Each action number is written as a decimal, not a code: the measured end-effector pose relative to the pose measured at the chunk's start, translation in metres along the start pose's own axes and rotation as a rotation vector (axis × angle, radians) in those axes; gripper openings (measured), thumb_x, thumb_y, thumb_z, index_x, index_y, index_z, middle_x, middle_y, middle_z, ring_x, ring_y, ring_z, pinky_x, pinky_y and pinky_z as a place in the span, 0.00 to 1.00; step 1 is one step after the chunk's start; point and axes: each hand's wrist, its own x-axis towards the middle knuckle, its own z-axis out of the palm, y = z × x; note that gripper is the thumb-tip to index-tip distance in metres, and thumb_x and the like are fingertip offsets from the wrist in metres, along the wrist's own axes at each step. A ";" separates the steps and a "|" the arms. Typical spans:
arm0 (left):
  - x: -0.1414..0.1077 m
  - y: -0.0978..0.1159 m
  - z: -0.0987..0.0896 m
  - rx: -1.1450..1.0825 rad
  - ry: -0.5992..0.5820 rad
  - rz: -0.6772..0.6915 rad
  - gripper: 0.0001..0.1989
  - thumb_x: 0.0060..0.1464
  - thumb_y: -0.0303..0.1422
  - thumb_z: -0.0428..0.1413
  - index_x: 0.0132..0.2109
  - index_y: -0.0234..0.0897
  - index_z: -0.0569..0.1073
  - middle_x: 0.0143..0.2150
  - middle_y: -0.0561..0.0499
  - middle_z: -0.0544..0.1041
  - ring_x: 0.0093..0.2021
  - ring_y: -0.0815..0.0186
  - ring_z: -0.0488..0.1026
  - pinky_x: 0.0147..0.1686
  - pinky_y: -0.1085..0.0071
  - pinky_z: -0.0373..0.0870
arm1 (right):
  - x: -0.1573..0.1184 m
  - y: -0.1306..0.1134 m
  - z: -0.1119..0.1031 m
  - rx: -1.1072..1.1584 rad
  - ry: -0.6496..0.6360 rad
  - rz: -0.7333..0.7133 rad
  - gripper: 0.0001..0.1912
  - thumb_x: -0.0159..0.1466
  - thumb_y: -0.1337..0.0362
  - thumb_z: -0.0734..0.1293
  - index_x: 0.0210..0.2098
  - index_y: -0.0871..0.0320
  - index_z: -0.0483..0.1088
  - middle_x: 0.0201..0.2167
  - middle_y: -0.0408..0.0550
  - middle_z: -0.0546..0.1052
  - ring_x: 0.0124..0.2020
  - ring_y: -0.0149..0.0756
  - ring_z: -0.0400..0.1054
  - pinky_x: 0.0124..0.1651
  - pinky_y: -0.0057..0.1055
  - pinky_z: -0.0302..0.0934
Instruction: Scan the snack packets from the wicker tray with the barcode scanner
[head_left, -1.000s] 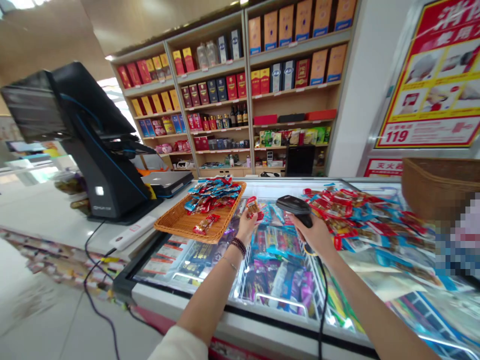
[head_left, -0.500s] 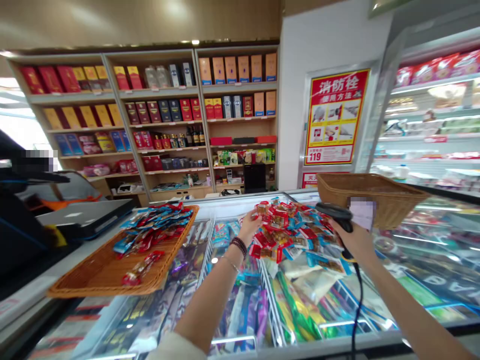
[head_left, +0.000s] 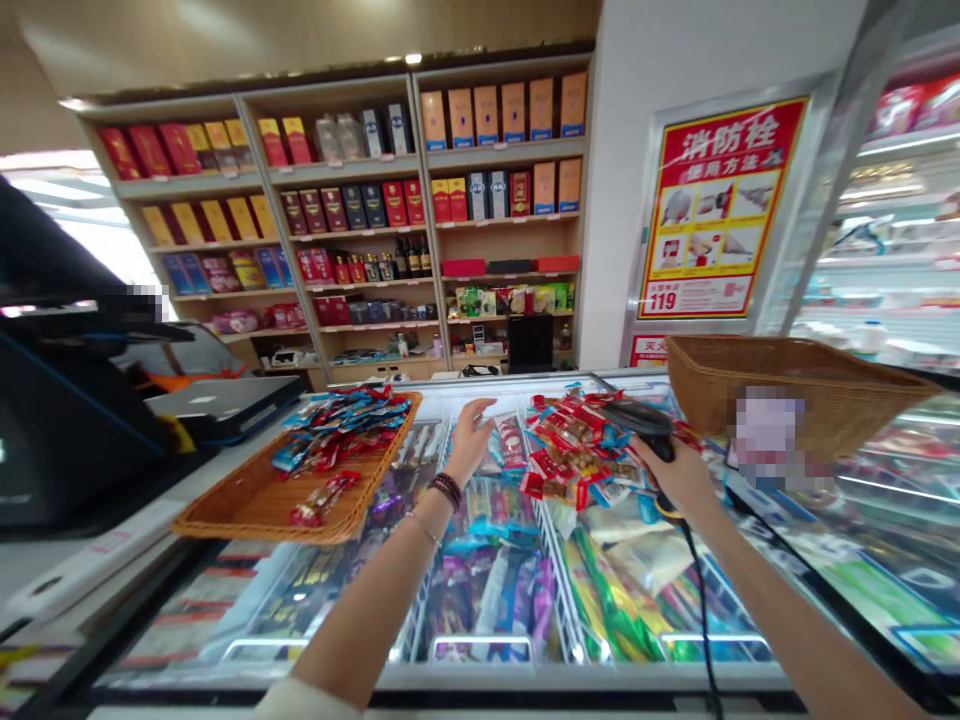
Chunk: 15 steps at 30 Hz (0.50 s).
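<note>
My left hand (head_left: 471, 436) is over the freezer's glass top (head_left: 442, 620), its fingers curved and apart, with nothing visible in them. Just right of it lies a red-and-white packet (head_left: 511, 440). A pile of small red and blue snack packets (head_left: 566, 450) spreads between my hands. My right hand (head_left: 679, 475) is wrapped around a black handheld barcode scanner (head_left: 649, 425), whose head points left over the pile; a cord hangs below it. To the left, an orange wicker tray (head_left: 225, 505) holds similar packets (head_left: 341, 425), heaped at its far end, with a few nearer the middle.
A deep brown wicker basket (head_left: 697, 385) stands at the right on the freezer. Wrapped frozen goods (head_left: 487, 600) show beneath the glass. A dark checkout machine (head_left: 67, 420) and a flat grey device (head_left: 225, 408) are at left. Stocked shelves (head_left: 352, 235) line the back wall.
My left hand has left the packets and moved left, its fingers now apart. The scanner has swung further over the pile from the right. The whole view has shifted slightly.
</note>
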 end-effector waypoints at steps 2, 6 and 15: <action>0.004 0.003 -0.051 0.197 0.061 0.058 0.16 0.51 0.23 0.55 0.47 0.39 0.77 0.54 0.44 0.74 0.55 0.61 0.71 0.59 0.60 0.65 | -0.004 -0.022 0.024 0.083 -0.124 -0.002 0.25 0.56 0.38 0.64 0.19 0.52 0.63 0.10 0.44 0.68 0.14 0.38 0.65 0.24 0.34 0.58; 0.005 0.015 -0.157 0.587 0.211 -0.005 0.17 0.52 0.25 0.55 0.50 0.35 0.76 0.53 0.41 0.74 0.53 0.59 0.72 0.56 0.61 0.68 | -0.019 -0.072 0.076 0.164 -0.223 -0.079 0.24 0.55 0.39 0.65 0.22 0.53 0.65 0.12 0.44 0.69 0.17 0.39 0.66 0.25 0.33 0.58; -0.052 0.030 -0.283 1.225 -0.032 -0.548 0.34 0.41 0.39 0.69 0.56 0.34 0.72 0.57 0.35 0.74 0.55 0.48 0.73 0.53 0.63 0.68 | -0.083 -0.160 0.165 0.303 -0.497 -0.153 0.23 0.59 0.41 0.63 0.23 0.54 0.66 0.12 0.44 0.68 0.18 0.38 0.66 0.27 0.33 0.57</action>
